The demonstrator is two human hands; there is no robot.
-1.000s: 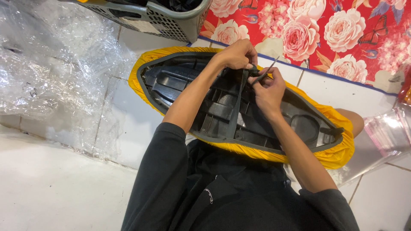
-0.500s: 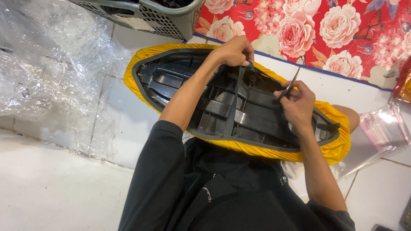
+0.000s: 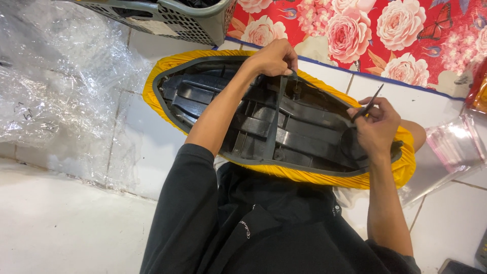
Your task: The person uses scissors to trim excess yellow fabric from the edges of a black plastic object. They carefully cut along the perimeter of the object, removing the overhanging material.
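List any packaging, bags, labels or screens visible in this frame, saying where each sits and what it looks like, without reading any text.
Crumpled clear plastic wrap: on the floor at left, a large transparent heap.
Flat clear plastic bags: on the floor at right, near the right hand, glossy, one with a pinkish tint.
Pale label: on the grey mesh basket at the top, rectangular.
Dark flat item: bottom right corner, possibly a phone; too cropped to tell.

A single head-worn view is given, looking steeply down and close onto the upturned seat base held over the tiled floor; tilt seems slight.
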